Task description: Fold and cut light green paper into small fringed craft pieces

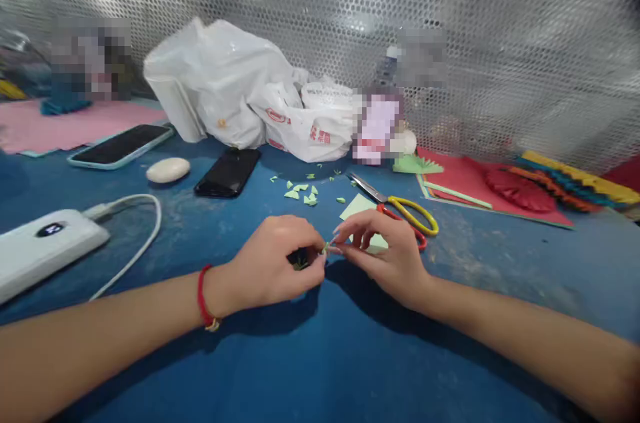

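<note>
Between my two hands is a small green paper piece, mostly hidden by the fingertips. My left hand, with a red cord bracelet on its wrist, pinches it between thumb and fingers. My right hand has its thumb and index finger pressed together at the piece's right side. Behind my right hand lie pale green paper sheets, partly covered by it. Scissors with yellow and red handles rest just beyond, blades pointing away to the left. Several green paper scraps are scattered ahead of my hands.
On the left are a white power bank with a cable, a light-blue-cased phone and a white oval object. A black phone lies before white plastic bags. Red paper and folded coloured paper lie right.
</note>
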`<state>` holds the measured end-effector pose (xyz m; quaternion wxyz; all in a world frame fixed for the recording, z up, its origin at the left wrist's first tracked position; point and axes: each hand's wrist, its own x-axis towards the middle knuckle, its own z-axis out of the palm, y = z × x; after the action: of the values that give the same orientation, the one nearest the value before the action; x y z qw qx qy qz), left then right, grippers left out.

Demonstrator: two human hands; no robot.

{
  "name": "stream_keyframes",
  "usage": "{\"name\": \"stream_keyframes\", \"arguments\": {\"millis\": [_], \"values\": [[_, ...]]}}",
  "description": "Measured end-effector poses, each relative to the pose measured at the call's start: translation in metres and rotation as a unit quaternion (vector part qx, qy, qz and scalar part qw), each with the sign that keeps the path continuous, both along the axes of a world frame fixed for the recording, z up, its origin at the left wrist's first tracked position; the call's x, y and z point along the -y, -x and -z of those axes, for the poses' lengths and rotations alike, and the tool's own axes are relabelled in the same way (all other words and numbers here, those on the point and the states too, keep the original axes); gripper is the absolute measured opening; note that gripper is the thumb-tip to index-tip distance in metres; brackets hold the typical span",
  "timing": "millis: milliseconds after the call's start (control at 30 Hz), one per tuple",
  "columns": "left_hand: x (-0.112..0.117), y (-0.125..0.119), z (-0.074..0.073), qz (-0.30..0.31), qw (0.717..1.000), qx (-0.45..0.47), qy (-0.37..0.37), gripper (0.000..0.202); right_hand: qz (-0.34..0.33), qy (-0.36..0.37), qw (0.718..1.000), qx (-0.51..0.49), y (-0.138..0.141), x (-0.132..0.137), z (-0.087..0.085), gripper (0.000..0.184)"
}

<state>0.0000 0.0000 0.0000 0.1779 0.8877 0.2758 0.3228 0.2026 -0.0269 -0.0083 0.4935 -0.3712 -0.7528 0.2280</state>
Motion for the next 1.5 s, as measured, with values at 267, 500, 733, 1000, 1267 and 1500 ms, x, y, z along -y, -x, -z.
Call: {"name": "stream_keyframes", "arguments": {"millis": [267,500,733,1000,1267,1500], "values": [[-0.0025,-0.0004,0.0008,0.019,1.0,0.016,0.012,0.013,-0.016,0.017,1.0,-0.01,-0.0014,-0.0007,-0.0002,0.018],[-0.0021,0.0001,-0.0001,0.018,0.999,0.037,0.003,0.013,-0.016,0.012,1.0,-0.018,-0.0012,0.0003,-0.0004,0.014],[-0.0026,-0.0006,0.0015,0.027,0.997,0.062,-0.036,0.012,0.01,0.01,1.0,-0.019,0.0001,0.0016,-0.0031,0.012],[-0.0029,-0.0002,0.0016,0.042,0.995,0.075,-0.043,0.013,0.018,0.01,0.999,-0.03,0.0011,0.0028,-0.0016,0.013],[-0.0013,0.0022,0.0002,0.032,0.999,0.029,0.031,0.015,0.005,0.018,1.0,-0.023,-0.0006,0.0027,0.0,0.013],[-0.0047,0.0044,0.004,0.049,0.998,0.02,0.023,0.013,0.009,0.006,1.0,-0.006,-0.0009,0.0026,-0.0015,0.009]]}}
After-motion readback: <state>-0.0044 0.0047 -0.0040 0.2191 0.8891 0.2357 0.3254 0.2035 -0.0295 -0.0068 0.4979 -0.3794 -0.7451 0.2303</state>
